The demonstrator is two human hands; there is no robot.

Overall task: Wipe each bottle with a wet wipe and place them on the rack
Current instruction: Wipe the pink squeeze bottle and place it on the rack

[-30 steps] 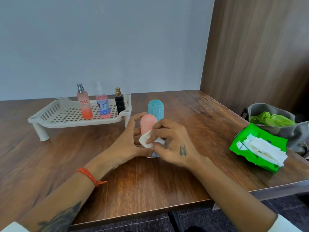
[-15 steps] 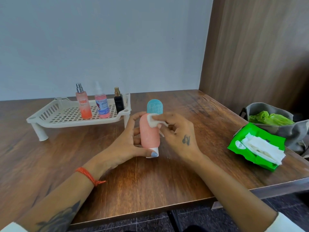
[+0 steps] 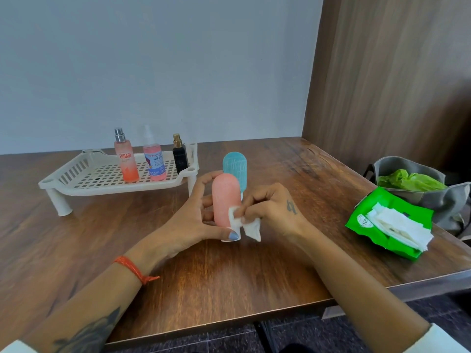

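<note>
Brown wood-grain tabletop (image 3: pixel 209 281). Far left: white perforated plastic rack on short legs (image 3: pixel 84 179). Centre: pink rounded plastic bottle (image 3: pixel 225 200), standing upright, with a blue rounded plastic bottle (image 3: pixel 234 165) just behind it. Right edge: green wet-wipe packet (image 3: pixel 377 240), open, white wipes protruding.

"ENGAGE" on the orange spray bottle (image 3: pixel 126 159); "100" on the wipes pack (image 3: pixel 365 221).

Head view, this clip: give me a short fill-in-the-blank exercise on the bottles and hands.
1. The rack holds ___ bottles.
2. The left hand grips the ___ bottle upright on the table.
3. The right hand pinches a white ___ against that bottle.
4. Right behind it stands a ___ bottle.

Missing words: three; pink; wipe; blue
</note>
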